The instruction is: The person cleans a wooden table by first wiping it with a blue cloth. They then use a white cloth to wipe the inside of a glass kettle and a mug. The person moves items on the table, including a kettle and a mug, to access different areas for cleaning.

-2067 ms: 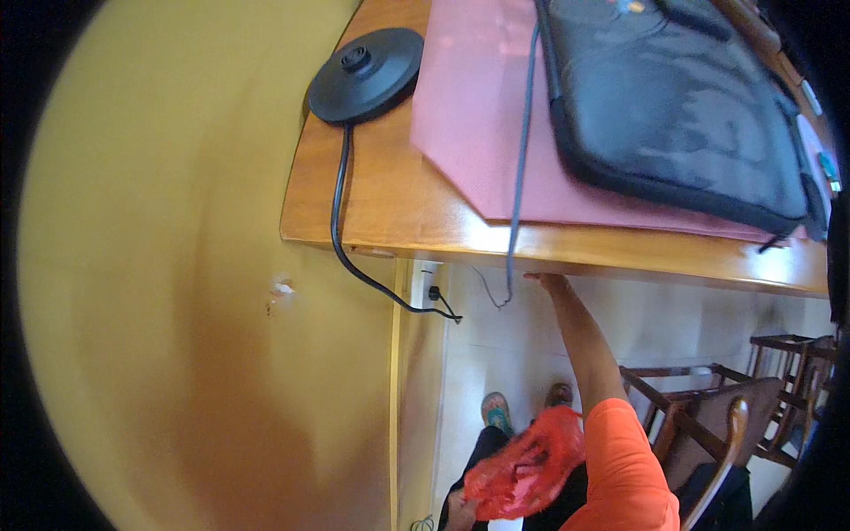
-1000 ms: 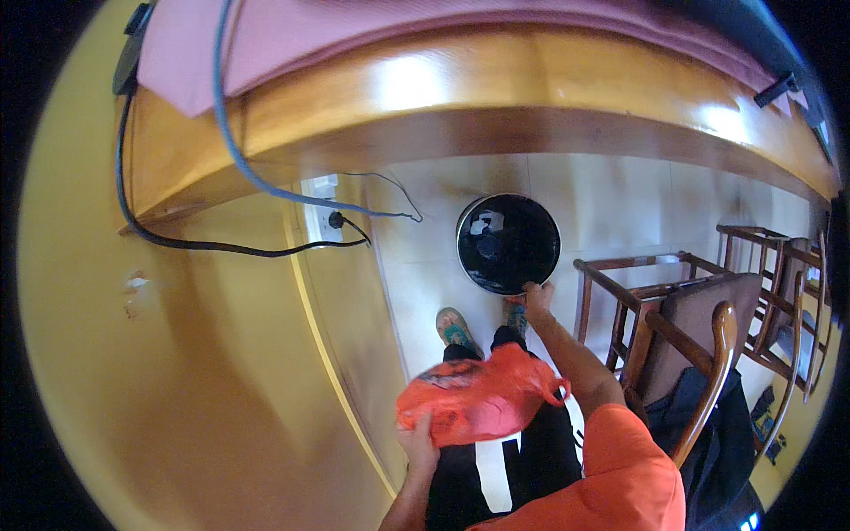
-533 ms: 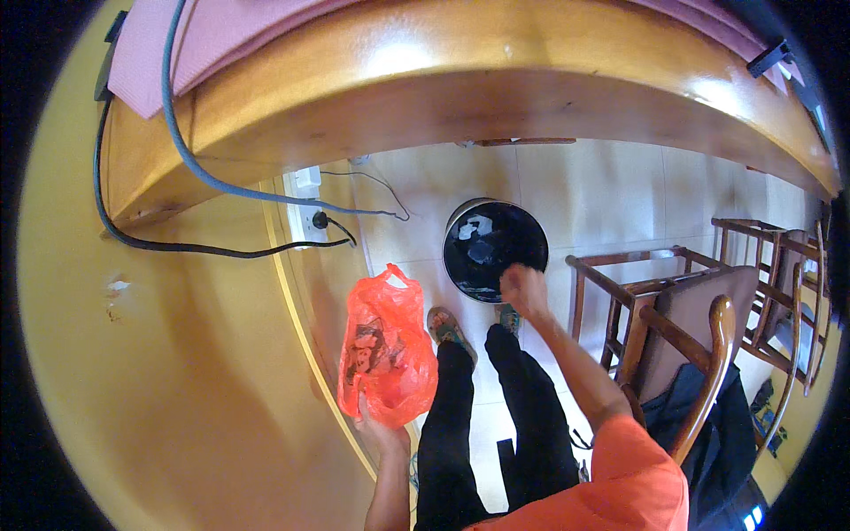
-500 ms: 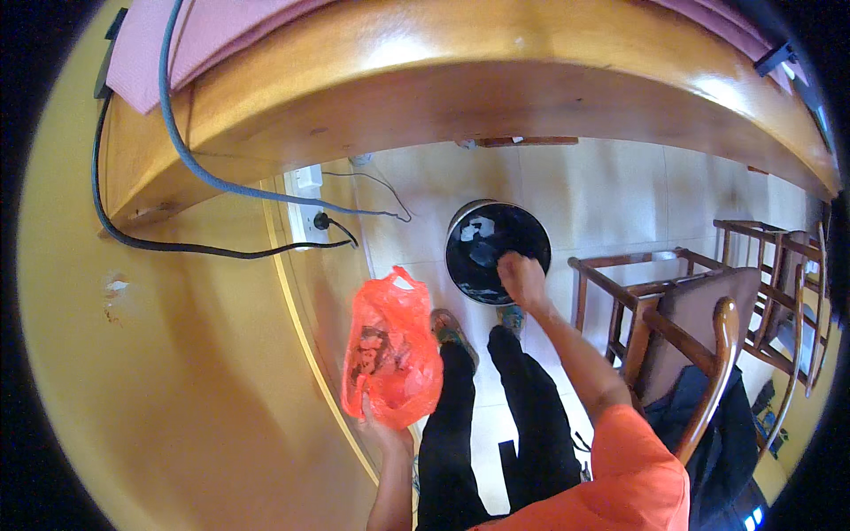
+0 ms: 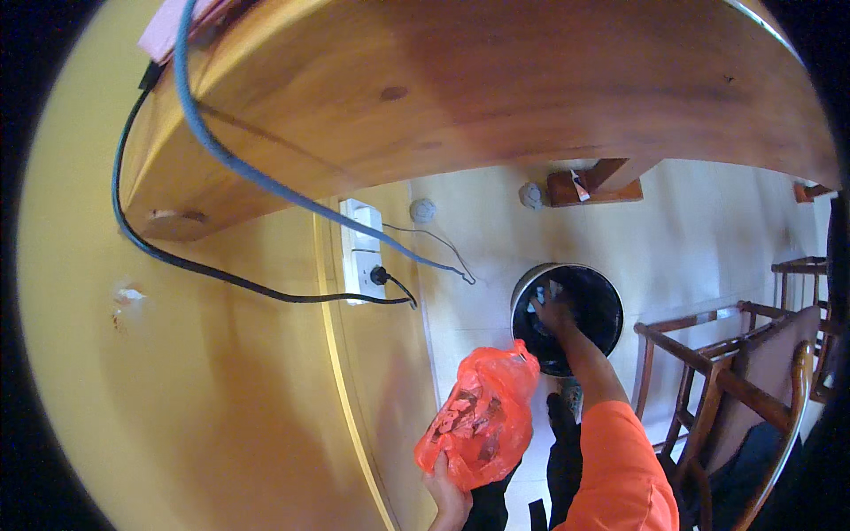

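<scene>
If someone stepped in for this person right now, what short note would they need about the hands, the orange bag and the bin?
Left hand: grips the orange bag from below and holds it up off the floor; the bag has scraps inside.
Right hand: reaches down inside the black bin, which stands on the floor under the wooden table. Whether it grips anything in there is too hard to tell.
Done: bag is filled and lifted, close to the bin.
Left: bag is not yet in the bin; the right hand is in the bin's opening.
Nearby: a wooden chair to the right, cables at the wall socket to the left.
</scene>
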Demonstrator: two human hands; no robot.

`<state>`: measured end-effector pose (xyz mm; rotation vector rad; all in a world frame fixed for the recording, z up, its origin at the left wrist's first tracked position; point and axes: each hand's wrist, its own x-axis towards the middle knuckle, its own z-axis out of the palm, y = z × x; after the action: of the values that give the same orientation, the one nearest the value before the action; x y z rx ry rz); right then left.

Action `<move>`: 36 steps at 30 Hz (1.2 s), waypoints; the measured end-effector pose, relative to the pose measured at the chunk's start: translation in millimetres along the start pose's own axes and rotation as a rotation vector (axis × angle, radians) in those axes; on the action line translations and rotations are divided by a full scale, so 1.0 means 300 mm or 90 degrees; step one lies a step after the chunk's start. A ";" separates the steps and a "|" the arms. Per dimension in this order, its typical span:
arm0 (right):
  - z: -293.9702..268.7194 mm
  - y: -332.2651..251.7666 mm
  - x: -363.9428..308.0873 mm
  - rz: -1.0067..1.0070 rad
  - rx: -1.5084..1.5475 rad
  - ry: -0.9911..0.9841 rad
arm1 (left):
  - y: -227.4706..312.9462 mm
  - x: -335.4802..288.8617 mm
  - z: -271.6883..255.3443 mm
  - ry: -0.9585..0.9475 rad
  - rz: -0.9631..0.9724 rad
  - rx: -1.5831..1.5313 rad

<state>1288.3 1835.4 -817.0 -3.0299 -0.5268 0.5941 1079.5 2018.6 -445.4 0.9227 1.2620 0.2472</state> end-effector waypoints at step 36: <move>-1.250 0.065 -0.719 0.083 1.502 0.032 | 0.101 -0.100 0.108 -0.100 0.174 0.248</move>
<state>1244.9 1767.0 -391.6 -0.7789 0.3341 0.4338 1108.0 2004.3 -402.3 1.4260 1.0528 0.1399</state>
